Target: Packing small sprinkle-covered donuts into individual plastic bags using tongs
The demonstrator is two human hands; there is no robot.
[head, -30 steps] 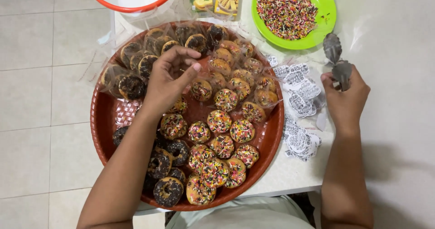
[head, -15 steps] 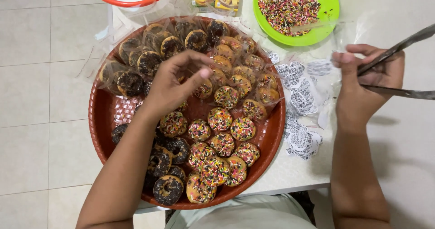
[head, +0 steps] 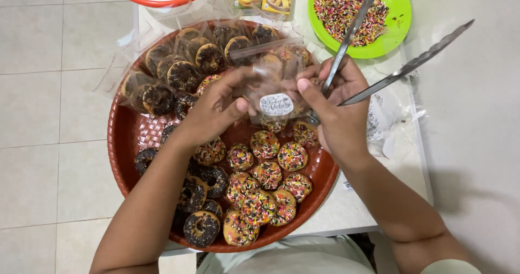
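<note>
We see our left hand point(head: 216, 108) and right hand point(head: 338, 114) pinching a clear plastic bag point(head: 271, 84) between them above a round red tray point(head: 127, 138) of sprinkled and chocolate donuts point(head: 265, 173). The right grip is also closed around metal tongs point(head: 379, 52), whose arms point toward a green plate of sprinkles point(head: 398, 14) on the tabletop point(head: 352, 209).

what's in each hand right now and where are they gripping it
Both hands, left hand and right hand, pinch the small clear plastic bag at its sides; the right also grips metal tongs near the hinge.
</note>
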